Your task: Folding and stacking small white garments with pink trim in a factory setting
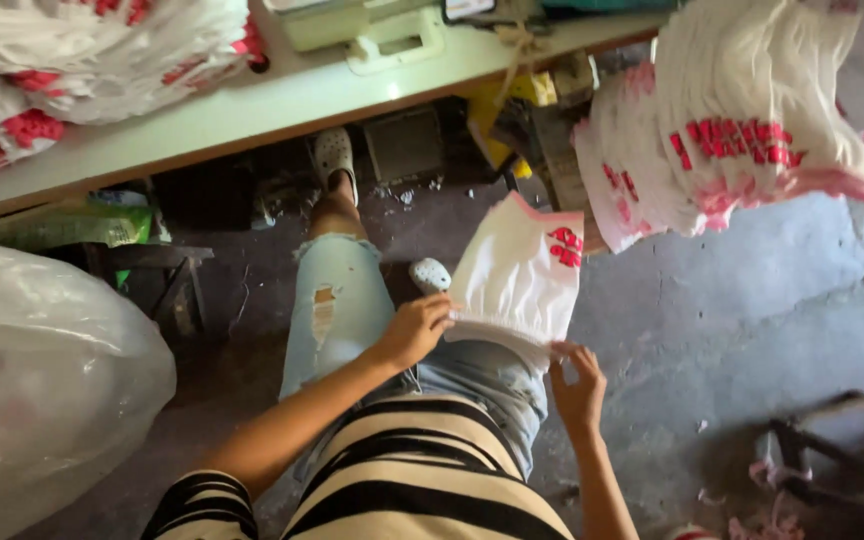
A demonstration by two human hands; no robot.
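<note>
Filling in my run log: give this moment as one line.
left hand: grips small white cloth piece with pink trim | right hand: pinches its near corner | piece rests over lap | stacked matching pieces at right

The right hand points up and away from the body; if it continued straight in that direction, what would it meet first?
Probably the small stack of white fabric pieces that the right hand already pinches at the near edge. Farther along that line hangs the big pile of white pieces, though depth is unclear.

Dim floor, glare on white tabletop [252, 110] (edges slightly blurred).
</note>
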